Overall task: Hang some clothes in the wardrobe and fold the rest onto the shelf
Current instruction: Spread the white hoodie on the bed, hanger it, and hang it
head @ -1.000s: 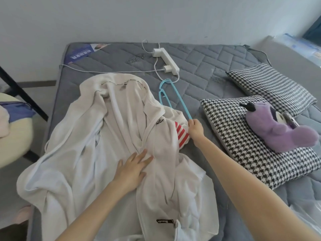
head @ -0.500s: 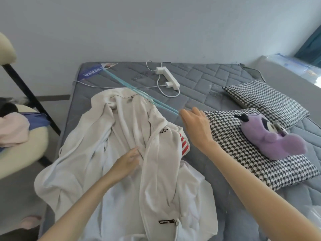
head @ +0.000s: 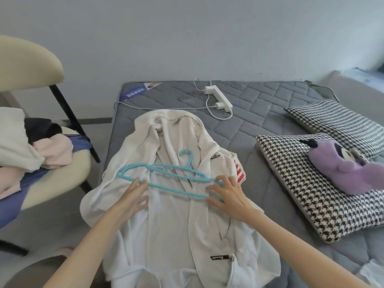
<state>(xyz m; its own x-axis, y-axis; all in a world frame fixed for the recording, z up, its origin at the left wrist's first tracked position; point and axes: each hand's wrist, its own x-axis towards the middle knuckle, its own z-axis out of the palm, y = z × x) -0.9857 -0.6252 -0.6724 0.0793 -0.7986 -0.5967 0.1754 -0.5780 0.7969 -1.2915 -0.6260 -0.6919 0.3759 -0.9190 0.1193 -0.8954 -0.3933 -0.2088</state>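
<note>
Change since half a second ago: the blue hanger (head: 166, 175) was then held up in the air by the right hand, slanting out over the collar. It now lies flat across the chest of the white jacket (head: 166, 229), hook pointing to the far side. The left hand (head: 133, 199), then resting on the jacket front, has come up to the hanger's bottom bar.

Near side: both forearms enter from the near edge. The jacket is spread open, front up, on the grey mattress (head: 259, 125), hem near and collar far. Its left sleeve lies over the mattress's left edge.

Left hand: fingers straight and slightly spread, tips touching the bottom bar near the hanger's left end. Right hand (head: 227, 196): thumb and fingers curled about the hanger's right end, holding it. The hanger spans from one hand to the other, its hook well beyond the fingertips.

Open room: bare mattress runs right of the jacket up to a houndstooth pillow (head: 301, 194), which carries a purple plush toy (head: 340, 173). A second houndstooth pillow (head: 336, 119) lies beyond it. Left of the mattress, across a strip of floor, a cream chair (head: 27, 59) holds a pile of clothes (head: 47, 150).

Far side: a band of bare mattress separates the collar from a white power strip (head: 220, 96) and its cable. The wall stands just behind.
</note>
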